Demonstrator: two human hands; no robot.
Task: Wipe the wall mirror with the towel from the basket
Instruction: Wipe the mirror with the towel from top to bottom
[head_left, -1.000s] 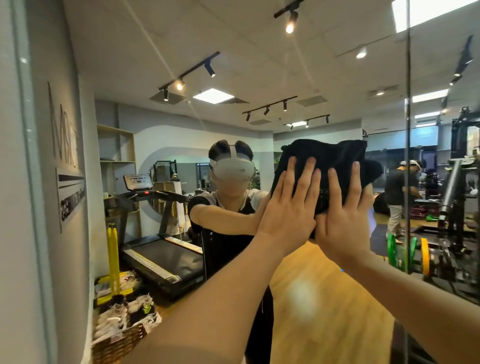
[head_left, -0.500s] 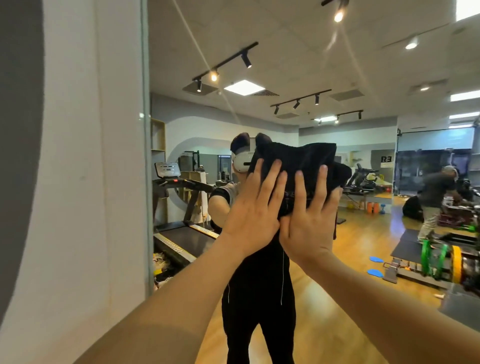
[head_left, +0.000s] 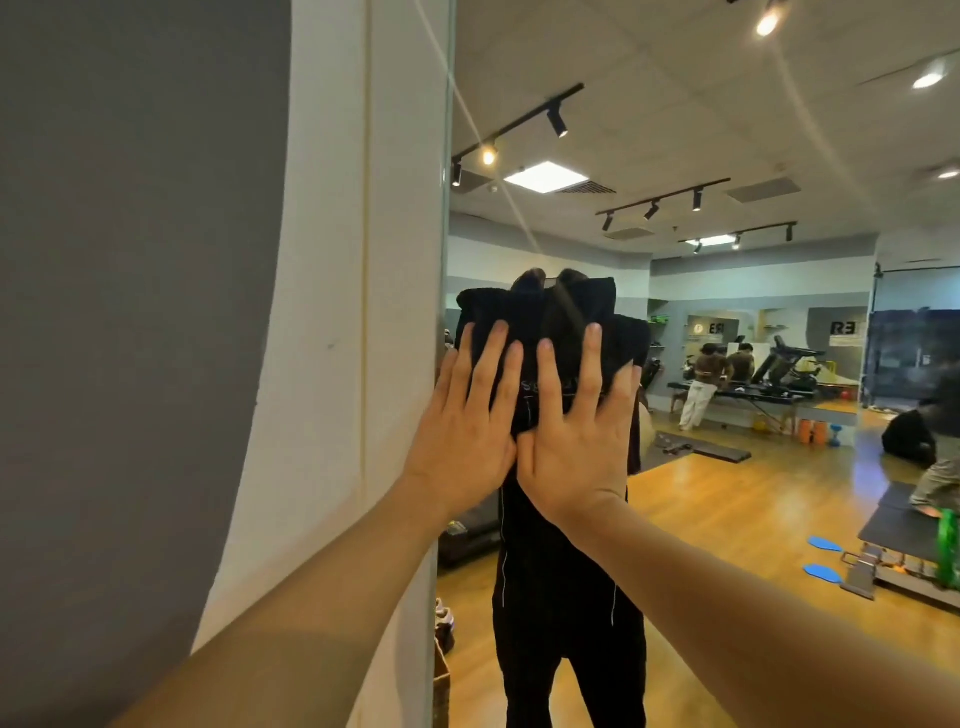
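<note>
The wall mirror (head_left: 727, 364) fills the right part of the view, and its left edge (head_left: 445, 260) runs from top to bottom beside a white and grey wall (head_left: 208, 312). In the glass a gym room is reflected: a wooden floor (head_left: 727, 519), black track lights (head_left: 519, 122) on the ceiling, a treadmill (head_left: 795, 364) far behind, and two blue foot-shaped marks (head_left: 823, 544) low on the right. The reflected person in black clothes (head_left: 566, 597) stands directly under the towel, and the towel covers the head of this reflection.

The black towel (head_left: 550, 332) is bunched and lies flat against the mirror, just to the right of the mirror's left edge, at about the middle height of the glass. Its longer side goes roughly across, from the edge toward the right, and its crumpled upper border points up.

The left hand (head_left: 467, 431) presses on the left half of the towel with straight, spread fingers; its outer side touches the mirror's edge. The right hand (head_left: 582, 441) presses on the right half in the same way, fingers straight and pointing up. The two hands touch each other at the thumbs. Neither hand curls around the cloth.
</note>
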